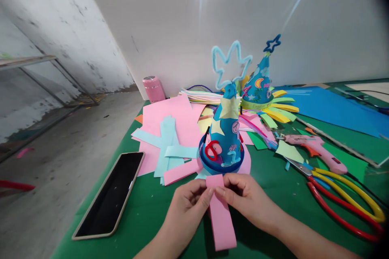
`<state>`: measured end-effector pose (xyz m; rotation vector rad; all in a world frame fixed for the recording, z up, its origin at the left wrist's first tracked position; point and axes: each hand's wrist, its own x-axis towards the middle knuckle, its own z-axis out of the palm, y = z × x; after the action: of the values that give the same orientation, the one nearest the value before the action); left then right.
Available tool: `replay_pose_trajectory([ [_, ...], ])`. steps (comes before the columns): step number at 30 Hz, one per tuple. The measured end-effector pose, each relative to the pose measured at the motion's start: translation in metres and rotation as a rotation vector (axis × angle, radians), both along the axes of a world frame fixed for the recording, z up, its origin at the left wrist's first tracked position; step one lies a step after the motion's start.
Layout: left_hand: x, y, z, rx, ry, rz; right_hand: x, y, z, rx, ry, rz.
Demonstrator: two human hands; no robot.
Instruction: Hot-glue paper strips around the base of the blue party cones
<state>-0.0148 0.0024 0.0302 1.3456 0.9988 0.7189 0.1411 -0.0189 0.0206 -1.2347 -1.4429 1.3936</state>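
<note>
A pink paper strip point(223, 222), bent over into a loop, is pinched at its far end between both my hands. My left hand point(190, 204) grips its left edge with thumb and fingers, and my right hand point(247, 200) holds the right edge. Just beyond the fingers stands a blue paper cone hat point(227, 129) with yellow stars, stickers and a light blue pipe-cleaner star point(232, 62) on top. Around its base runs a blue band, with a pink strip point(182, 171) and a light blue strip point(182, 151) reaching out to the left.
A phone point(109, 196) lies at left near the table edge. On the right are scissors point(343, 198) and a pink glue gun point(316, 149) with its cord. Behind stand a second cone hat point(258, 83) and a pink canister point(154, 90); pink sheets point(167, 113) lie at left.
</note>
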Motion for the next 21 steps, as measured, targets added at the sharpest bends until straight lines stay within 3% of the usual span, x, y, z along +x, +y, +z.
replay_pose_trajectory([
  [10,-0.0022,-0.0014,-0.0039,0.023,0.094,-0.015,-0.0001,0.0011,-0.0022,0.01,-0.052,-0.016],
  [21,0.0014,-0.0037,0.0013,-0.087,0.02,0.019,0.0005,-0.0004,-0.0021,0.037,-0.037,-0.015],
])
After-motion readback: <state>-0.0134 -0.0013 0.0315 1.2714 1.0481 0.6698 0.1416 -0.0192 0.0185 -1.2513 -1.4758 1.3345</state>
